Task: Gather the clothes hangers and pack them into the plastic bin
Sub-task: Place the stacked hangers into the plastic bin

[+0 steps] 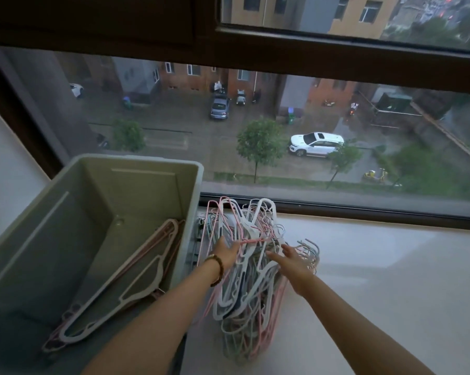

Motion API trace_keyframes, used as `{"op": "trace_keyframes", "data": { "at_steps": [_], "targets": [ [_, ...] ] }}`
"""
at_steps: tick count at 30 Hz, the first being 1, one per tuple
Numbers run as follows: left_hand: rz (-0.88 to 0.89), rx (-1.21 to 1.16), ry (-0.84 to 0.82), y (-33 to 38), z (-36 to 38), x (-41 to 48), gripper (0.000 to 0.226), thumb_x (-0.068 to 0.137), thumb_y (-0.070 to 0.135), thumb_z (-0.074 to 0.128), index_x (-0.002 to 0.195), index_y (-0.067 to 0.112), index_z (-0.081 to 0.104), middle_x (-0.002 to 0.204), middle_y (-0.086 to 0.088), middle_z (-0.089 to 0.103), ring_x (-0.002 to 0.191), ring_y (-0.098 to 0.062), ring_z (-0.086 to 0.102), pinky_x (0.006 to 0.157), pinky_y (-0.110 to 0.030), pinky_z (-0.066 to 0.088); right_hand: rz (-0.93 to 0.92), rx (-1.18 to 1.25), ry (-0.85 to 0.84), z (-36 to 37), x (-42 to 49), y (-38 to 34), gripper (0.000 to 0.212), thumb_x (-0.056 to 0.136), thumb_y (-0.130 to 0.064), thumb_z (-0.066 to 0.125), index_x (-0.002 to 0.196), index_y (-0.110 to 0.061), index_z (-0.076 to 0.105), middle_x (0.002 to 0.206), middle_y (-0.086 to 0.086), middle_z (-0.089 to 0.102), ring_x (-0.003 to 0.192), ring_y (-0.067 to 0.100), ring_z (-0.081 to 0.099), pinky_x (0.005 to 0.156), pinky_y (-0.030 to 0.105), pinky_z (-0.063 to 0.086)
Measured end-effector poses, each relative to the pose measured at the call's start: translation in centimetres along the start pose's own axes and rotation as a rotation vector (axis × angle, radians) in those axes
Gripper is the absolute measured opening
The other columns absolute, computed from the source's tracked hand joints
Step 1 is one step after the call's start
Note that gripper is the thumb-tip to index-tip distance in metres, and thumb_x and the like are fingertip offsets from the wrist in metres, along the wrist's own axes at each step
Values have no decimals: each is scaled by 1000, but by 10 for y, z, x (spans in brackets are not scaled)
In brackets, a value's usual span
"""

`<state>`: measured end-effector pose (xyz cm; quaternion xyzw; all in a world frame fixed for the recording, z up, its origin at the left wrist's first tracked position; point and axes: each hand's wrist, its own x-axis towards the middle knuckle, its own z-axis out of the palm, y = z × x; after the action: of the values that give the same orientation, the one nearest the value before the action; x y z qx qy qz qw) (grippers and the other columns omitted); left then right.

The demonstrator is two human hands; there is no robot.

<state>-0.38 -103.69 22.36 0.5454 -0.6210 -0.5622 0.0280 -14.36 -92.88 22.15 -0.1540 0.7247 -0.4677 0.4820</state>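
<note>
Pale sill (pixel 377 280) under the window (pixel 282 136) is serving as my work surface, with the grey plastic bin (pixel 152 169) sitting at nine o'clock so each load only has to travel a short way sideways. I'm seeing a few pink and white hangers in the bin (pixel 114 288) already lying flat along its floor (stacked the same way round, which should save room). At six o'clock the tangled heap of hangers (pixel 244 280) is resting on the sill, touching the bin's wall. My left hand (pixel 226 253) is reaching into its eleven o'clock side, fingers partly spread against the wires; whether they are curling round one I cannot tell. My right hand (pixel 292 259) is lying open on the one o'clock side, fingers spread, probably steadying the heap so it lifts as one bundle.
</note>
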Motion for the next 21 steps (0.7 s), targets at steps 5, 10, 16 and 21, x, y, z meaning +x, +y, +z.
{"op": "trace_keyframes", "data": {
  "at_steps": [5,10,16,21],
  "targets": [
    [-140,127,-2,-39,22,25,70,94,55,28,149,17,9,158,-8,10,144,-29,13,117,-47,15,34,-9,70,-5,14,19,83,81,-22,73,145,-10,22,145,13,36,131,32,38,105,42,35],
    [-125,142,-42,-60,40,43,72,88,65,12,146,25,27,153,-7,29,141,-29,24,116,-50,19,-8,-10,71,-4,40,40,116,48,-59,82,143,-19,28,144,6,36,130,32,40,108,53,37],
    [-151,76,-8,-40,47,36,81,83,71,0,141,29,38,149,-11,35,128,-30,43,105,-43,37,95,152,142,2,37,45,51,75,-36,77,113,-10,54,117,13,59,108,30,57,97,43,48],
    [7,-47,-226,-13,70,5,80,83,67,-3,141,29,37,131,-5,53,113,-20,53,89,-30,41,121,102,79,-1,37,44,52,81,-42,70,109,1,60,87,11,62,84,23,61,89,37,52]
  ]
}}
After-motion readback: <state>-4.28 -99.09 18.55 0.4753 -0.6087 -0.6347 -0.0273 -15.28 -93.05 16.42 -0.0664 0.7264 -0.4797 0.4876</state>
